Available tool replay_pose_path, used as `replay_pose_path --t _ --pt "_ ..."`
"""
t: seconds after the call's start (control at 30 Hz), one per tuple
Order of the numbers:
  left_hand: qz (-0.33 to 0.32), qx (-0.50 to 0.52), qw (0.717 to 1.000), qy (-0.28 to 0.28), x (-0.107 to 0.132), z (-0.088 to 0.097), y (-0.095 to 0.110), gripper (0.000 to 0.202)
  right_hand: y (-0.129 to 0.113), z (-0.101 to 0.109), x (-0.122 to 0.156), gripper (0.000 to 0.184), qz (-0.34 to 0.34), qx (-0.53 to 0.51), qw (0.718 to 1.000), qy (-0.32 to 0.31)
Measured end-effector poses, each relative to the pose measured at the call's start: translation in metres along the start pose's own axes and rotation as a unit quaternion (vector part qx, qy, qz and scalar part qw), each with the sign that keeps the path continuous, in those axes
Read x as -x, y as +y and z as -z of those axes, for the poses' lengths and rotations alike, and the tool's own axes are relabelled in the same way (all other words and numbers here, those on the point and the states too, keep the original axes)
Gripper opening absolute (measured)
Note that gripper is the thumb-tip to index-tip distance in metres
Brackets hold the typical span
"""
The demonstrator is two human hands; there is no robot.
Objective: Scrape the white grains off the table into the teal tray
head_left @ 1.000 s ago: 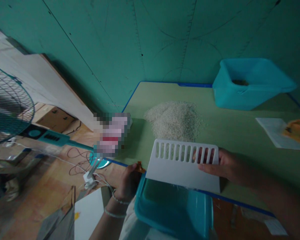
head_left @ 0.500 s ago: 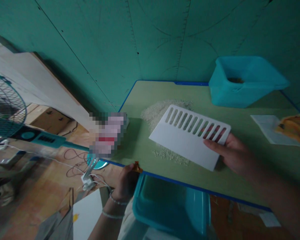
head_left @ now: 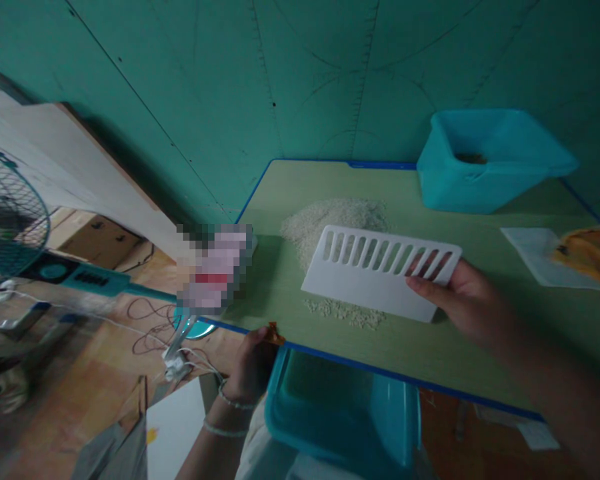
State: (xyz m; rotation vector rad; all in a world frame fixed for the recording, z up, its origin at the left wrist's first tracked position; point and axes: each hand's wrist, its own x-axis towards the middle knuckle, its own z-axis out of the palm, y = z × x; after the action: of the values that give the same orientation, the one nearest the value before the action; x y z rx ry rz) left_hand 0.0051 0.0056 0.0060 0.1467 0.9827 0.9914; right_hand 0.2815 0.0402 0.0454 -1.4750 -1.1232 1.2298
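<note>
My right hand point(head_left: 460, 293) grips the right end of a white slotted plastic panel point(head_left: 365, 287), thumb on the front and fingers behind the slots. The panel is tilted over the table, partly covering a pile of rice-like grains point(head_left: 340, 215). A smaller scatter of grains point(head_left: 347, 313) lies just in front of its lower edge. At the table's near edge my left hand point(head_left: 253, 363) is closed, with a small orange-brown scrap point(head_left: 275, 333) showing at its fingertips. Beside that hand, below the edge, is a blue-green plastic bin point(head_left: 343, 427).
The green table point(head_left: 260, 267) has a blue rim. A turquoise tub point(head_left: 480, 183) with something brown inside stands at the back right. An orange-brown cloth-like item point(head_left: 590, 257) lies over a white sheet point(head_left: 530, 257). A fan point(head_left: 10, 220) and cables are at left.
The panel has tipped: its slotted top edge is lower in view and its bottom edge higher, showing more of the pile behind. My left hand stays put.
</note>
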Motion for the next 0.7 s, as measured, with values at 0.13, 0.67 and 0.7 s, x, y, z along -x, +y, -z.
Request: replay_pose_path --t 0.13,0.67,0.7 --pt "0.008 -0.012 1.0 -0.002 -0.0005 0.0022 -0.0005 0.026 -0.0023 -0.0023 0.0019 0.028 0.002 0.023 1.0 -0.013" --pt "-0.033 0.004 0.999 -0.027 -0.0056 0.0064 -0.0038 0.018 -0.0077 -0.0097 0.0053 0.026 -0.015 0.063 0.992 -0.107" --pt "-0.038 0.004 0.999 -0.032 -0.0061 0.0075 -0.0041 0.017 -0.0092 -0.0098 0.0059 0.025 -0.021 0.061 0.991 -0.115"
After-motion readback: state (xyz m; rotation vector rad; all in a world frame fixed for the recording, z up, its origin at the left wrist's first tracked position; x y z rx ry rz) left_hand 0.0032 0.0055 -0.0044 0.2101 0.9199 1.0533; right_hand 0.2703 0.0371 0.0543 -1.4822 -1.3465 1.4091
